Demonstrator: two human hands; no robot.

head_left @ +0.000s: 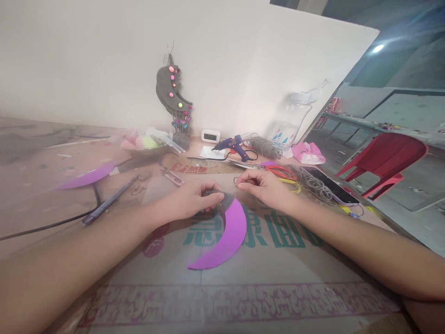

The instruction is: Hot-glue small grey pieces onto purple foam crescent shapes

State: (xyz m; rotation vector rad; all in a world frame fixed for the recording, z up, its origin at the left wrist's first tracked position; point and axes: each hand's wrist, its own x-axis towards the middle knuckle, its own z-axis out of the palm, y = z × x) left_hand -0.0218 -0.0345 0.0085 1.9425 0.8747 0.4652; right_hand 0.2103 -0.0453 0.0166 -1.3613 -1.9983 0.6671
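Note:
My left hand [200,199] pinches the upper end of a purple crescent-shaped cutout [236,227], its thumb lying on top. Grey yarn [227,202] is wound around that end; below it the purple surface is bare, curving down to a point at the lower left. Just to the right, my right hand [259,185] is closed, thumb against fingertips, on a thin strand that looks like the same yarn. A small loop of it sticks out at the fingertips. Both hands are above a printed cardboard sheet [167,273].
Behind the hands lie a glue gun [236,147], red-handled scissors [278,172], a yarn skein [266,146], a small clock [210,136] and a plastic jar [290,120]. A phone [328,185] lies right; a pen [111,202] left. A decorated grey crescent [168,90] hangs behind.

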